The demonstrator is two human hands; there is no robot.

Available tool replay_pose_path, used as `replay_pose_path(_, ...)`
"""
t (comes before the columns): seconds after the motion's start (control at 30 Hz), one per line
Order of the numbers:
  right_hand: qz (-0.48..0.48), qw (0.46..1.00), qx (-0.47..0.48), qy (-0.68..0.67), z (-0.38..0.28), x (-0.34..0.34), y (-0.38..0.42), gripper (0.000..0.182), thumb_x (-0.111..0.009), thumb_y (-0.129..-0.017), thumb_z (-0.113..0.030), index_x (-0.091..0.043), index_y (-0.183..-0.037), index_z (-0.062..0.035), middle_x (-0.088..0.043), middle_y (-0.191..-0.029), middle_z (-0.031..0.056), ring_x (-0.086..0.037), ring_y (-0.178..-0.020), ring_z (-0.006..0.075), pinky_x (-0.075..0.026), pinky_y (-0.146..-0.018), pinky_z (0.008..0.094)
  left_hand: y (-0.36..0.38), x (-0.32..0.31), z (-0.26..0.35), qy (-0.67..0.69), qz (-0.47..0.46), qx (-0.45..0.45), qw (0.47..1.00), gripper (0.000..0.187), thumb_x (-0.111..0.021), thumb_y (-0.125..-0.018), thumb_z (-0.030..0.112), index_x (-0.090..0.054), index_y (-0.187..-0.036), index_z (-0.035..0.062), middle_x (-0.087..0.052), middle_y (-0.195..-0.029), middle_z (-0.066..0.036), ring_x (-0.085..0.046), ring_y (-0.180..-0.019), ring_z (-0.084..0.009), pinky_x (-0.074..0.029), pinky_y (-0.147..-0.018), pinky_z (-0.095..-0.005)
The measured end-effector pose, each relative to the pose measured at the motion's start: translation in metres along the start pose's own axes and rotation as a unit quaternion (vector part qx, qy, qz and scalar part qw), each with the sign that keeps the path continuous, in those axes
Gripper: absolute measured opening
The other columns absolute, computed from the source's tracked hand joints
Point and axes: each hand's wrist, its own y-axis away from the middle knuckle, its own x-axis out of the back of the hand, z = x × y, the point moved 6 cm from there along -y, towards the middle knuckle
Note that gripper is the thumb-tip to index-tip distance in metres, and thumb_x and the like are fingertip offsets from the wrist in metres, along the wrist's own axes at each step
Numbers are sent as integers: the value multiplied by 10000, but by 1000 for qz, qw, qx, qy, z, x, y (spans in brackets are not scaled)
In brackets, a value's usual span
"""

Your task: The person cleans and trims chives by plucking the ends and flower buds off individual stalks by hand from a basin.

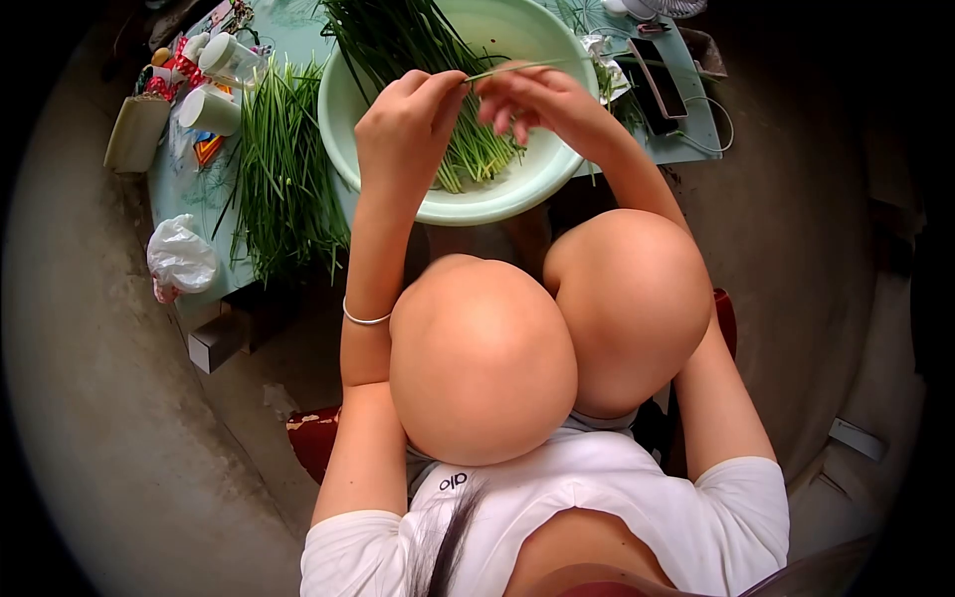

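My left hand [410, 121] pinches the end of a single green chive stalk [532, 66] between thumb and forefinger, above the rim of a pale green basin [453, 209]. My right hand [545, 101] is just beside it, blurred, with fingers curled loosely; the stalk crosses over its fingers, and I cannot tell whether they grip it. Inside the basin lies a bundle of chives [476, 159], pale ends toward me and dark leaves at the far left rim. Left of the basin, a larger pile of chives [288, 179] hangs over the table edge.
The patterned table [224, 269] also bears white cups [211, 109], a crumpled plastic bag [182, 255], and a phone [657, 80] with a white cable at the right. A small fan [676, 8] shows at the back right. My bent knees [487, 358] are close below the basin.
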Motion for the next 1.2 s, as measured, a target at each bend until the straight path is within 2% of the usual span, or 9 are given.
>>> replay_pose_path(0.07,-107,972,-131,165,13,-9,11,231,-506,-946,-191,-630,-938,3,-656,-762,50,-611,-647,96,-440,-512,203,0,1,-4,-43,10,-21,999,78,-648,-814,209,-679,-876,173,-591,-730,10,-590,-673,-195,-465,-546,-317)
replay_pose_path(0.13,-7,977,56,207,-14,-4,13,140,-616,-878,-182,-660,-858,-51,-659,-731,21,-618,-612,93,-443,-483,220,1,6,-8,-92,31,-42,994,79,-661,-804,202,-681,-877,177,-591,-726,9,-586,-675,-183,-464,-541,-311)
replay_pose_path(0.17,45,884,237,401,-38,-3,14,95,-622,-860,-140,-654,-898,-59,-659,-775,40,-624,-665,134,-469,-559,241,1,9,-10,-96,29,-40,994,79,-661,-804,202,-681,-877,177,-591,-726,9,-586,-675,-183,-464,-541,-311)
replay_pose_path(0.2,96,719,398,562,-58,-10,17,102,-629,-841,-98,-649,-937,-67,-658,-819,60,-630,-718,175,-495,-634,261,1,12,-10,-100,25,-39,994,80,-664,-802,199,-681,-878,178,-589,-723,10,-585,-678,-180,-462,-538,-308)
replay_pose_path(0.23,80,647,456,605,-63,-16,11,184,-667,-790,-87,-656,-974,-99,-647,-856,49,-615,-831,223,-483,-770,323,2,14,-9,-103,21,-39,994,82,-668,-800,196,-682,-879,179,-588,-721,12,-584,-680,-176,-461,-536,-304)
replay_pose_path(0.33,35,654,406,637,-35,-23,-2,199,-666,-796,-101,-652,-994,-101,-653,-850,32,-605,-875,222,-460,-815,357,3,14,-8,-98,13,-44,994,87,-668,-801,193,-684,-886,183,-588,-721,12,-585,-682,-174,-461,-536,-303)
replay_pose_path(0.6,59,709,326,623,-23,-33,1,199,-637,-798,-117,-624,-993,-151,-587,-714,2,-603,-617,214,-476,-524,335,7,13,8,-109,15,-42,993,101,-659,-828,199,-682,-892,124,-614,-698,-8,-585,-592,-176,-459,-531,-284)
replay_pose_path(0.9,28,787,282,548,-15,-23,0,336,-613,-796,-16,-603,-1113,-128,-621,-841,70,-603,-665,255,-486,-580,336,14,20,-8,-91,38,15,995,78,-617,-840,170,-658,-885,121,-640,-723,-20,-624,-666,-206,-478,-552,-323)
replay_pose_path(1.2,24,795,311,521,-11,-31,-3,253,-604,-814,-21,-588,-1061,-70,-624,-808,80,-606,-665,251,-486,-589,337,12,5,-3,-83,-3,-10,996,130,-618,-860,196,-666,-974,156,-657,-788,-24,-624,-634,-203,-474,-544,-299)
